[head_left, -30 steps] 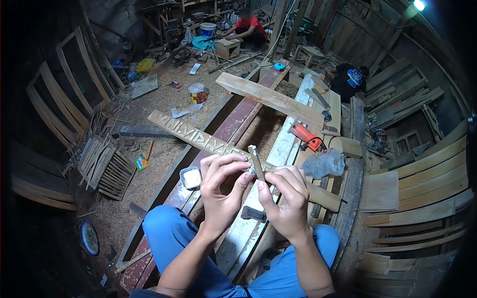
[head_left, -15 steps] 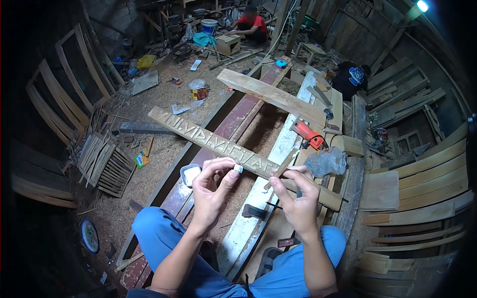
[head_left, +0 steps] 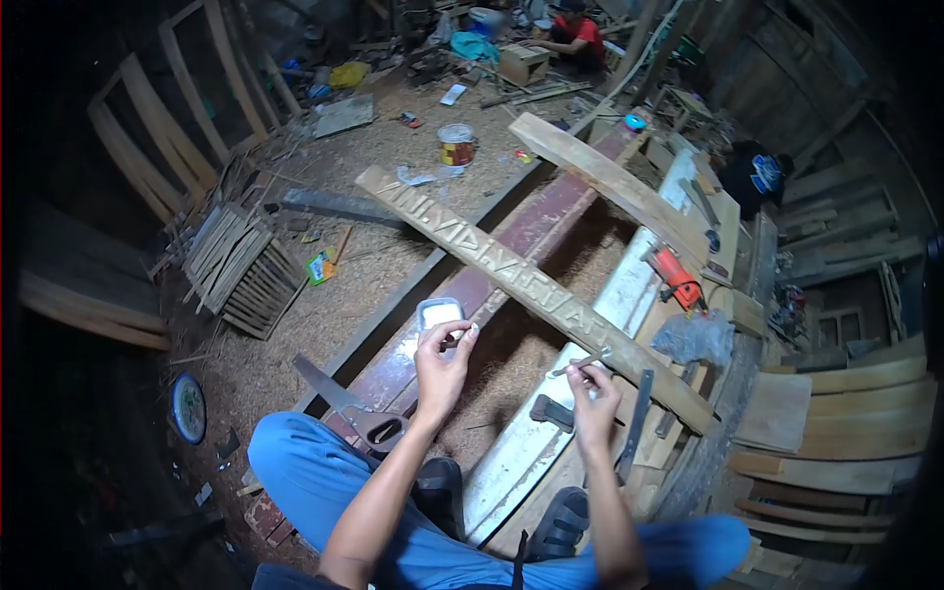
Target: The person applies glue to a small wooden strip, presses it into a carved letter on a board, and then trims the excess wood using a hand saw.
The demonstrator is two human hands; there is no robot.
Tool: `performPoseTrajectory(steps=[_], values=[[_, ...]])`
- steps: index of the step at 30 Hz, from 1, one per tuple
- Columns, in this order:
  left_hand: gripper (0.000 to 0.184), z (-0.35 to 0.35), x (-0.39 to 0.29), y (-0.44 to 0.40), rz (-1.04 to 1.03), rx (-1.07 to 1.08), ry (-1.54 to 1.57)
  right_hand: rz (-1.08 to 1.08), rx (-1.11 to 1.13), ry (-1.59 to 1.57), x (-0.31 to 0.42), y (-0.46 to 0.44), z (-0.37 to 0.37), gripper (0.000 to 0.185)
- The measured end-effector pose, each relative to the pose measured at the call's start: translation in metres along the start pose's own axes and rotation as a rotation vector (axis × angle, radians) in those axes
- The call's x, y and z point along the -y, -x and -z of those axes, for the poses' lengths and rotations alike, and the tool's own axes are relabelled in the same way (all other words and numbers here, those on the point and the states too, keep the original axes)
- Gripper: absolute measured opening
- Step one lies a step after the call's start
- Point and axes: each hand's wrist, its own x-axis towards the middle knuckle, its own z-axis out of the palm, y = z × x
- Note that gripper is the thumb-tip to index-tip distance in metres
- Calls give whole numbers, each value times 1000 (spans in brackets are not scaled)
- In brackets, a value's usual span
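My left hand [head_left: 442,374] is closed in a pinch on a small white piece [head_left: 474,329], right by a plastic tub [head_left: 423,313] with white contents. My right hand [head_left: 594,403] pinches a thin brown stick [head_left: 580,365], close to the near edge of the carved board [head_left: 472,249]. Raised letters run along that board, which lies across the dark red plank [head_left: 462,290] and the white-painted plank [head_left: 506,442]. A dark block-shaped tool [head_left: 553,413] rests on the white plank below my right hand. What kind of stick it is, I cannot tell.
A handsaw [head_left: 334,385] lies left of my left forearm. Right of the board are a red power tool [head_left: 677,277] and a clear plastic bag [head_left: 693,337]. A paint can [head_left: 456,146] stands on the shavings-covered floor. Two people [head_left: 575,44] crouch farther back.
The view has shifted, so the scene sits farther right. My left hand has moved against the tub, and my right hand has drawn down from the board's lettering. The handsaw now shows.
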Motion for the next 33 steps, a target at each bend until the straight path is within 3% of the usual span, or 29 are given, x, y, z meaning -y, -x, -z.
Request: performPoseTrajectory(steps=[6,9,14,20,23,28,31,33], values=[[13,21,54,-4,-76,-105,-231,-86,50,-468,-28,8,-138,16],[14,20,79,-10,-15,-257,-202,-17,67,-188,-39,-6,-171,16],[15,24,94,-8,60,-338,-144,169,25,-79,-24,-28,-192,15],[16,50,127,9,120,-393,-193,287,126,191,-96,-29,-240,18],[16,49,135,10,212,-424,-171,287,104,279,-96,-31,-245,21],[18,27,138,4,150,-343,-153,230,70,273,-79,-38,-226,48],[20,10,126,2,150,-329,-65,144,22,297,-68,-22,-196,49],[21,-4,113,7,149,-315,-48,38,-28,110,-56,-1,-169,42]])
